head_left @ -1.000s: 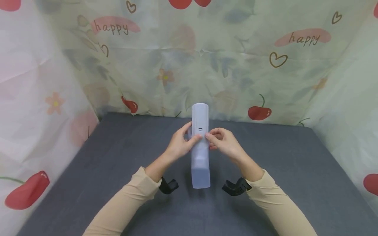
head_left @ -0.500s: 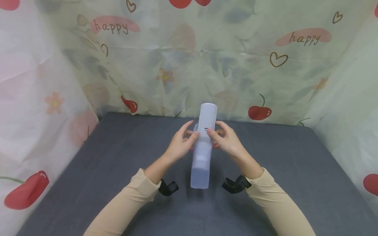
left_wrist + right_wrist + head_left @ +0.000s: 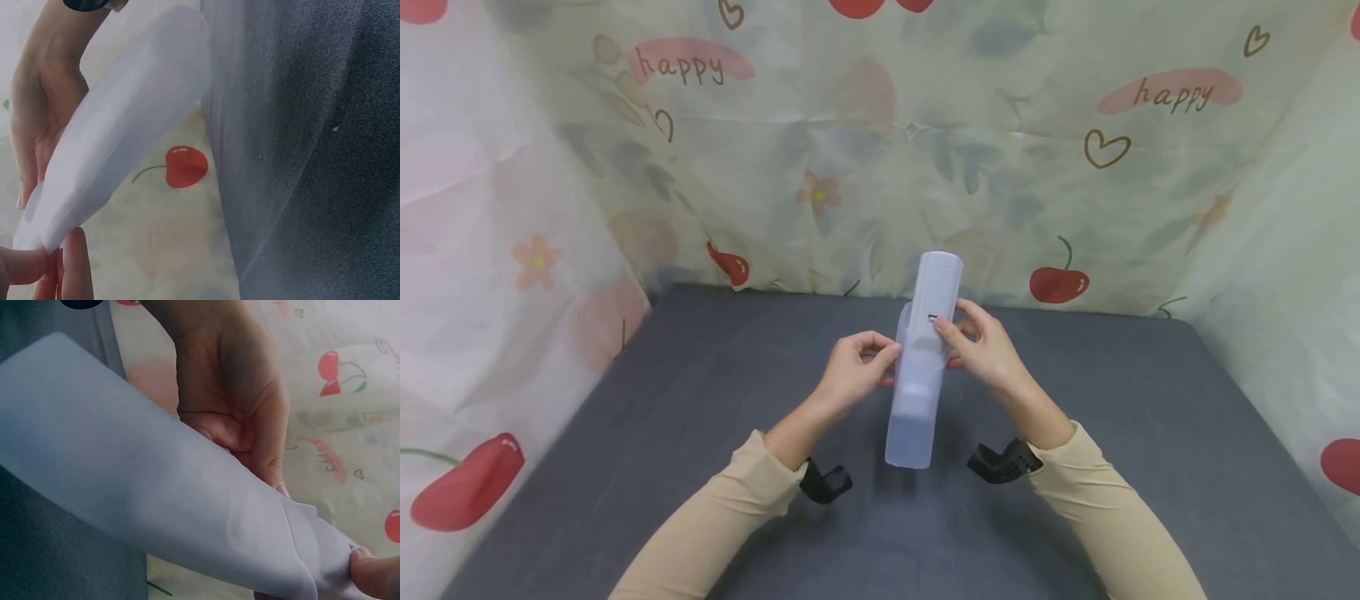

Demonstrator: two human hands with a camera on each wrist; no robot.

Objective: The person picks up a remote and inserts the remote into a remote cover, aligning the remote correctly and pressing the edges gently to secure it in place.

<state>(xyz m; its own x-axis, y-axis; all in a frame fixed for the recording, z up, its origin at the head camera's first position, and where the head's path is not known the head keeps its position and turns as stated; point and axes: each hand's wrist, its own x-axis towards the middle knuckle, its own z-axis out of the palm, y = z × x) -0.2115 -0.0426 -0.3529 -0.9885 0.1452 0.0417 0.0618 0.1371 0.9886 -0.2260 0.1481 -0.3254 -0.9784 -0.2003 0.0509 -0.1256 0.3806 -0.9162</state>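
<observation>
A long white plastic container [image 3: 917,367] with a frosted lower part is held above the table, its top leaning right. A small dark slot marks its front. My right hand [image 3: 996,350] grips its upper right side, thumb by the slot and fingers behind. With thumb and fingertips, my left hand [image 3: 853,367] pinches a translucent part at its left edge. In the left wrist view, that pinch is on the lower end of the container [image 3: 119,119]. The right wrist view shows a seam across the container [image 3: 156,481] and my right thumb [image 3: 375,575] pressing near the slot.
A dark grey cloth-covered table [image 3: 700,375] lies below the hands. Behind it hangs a patterned curtain [image 3: 880,167] with cherries and hearts, continuing along both sides. Black wrist mounts [image 3: 825,482] stick out from under the sleeves.
The container's top has tilted right and risen slightly. My left thumb has slid from its front to its left edge. My right hand has moved from its edge to wrap around it.
</observation>
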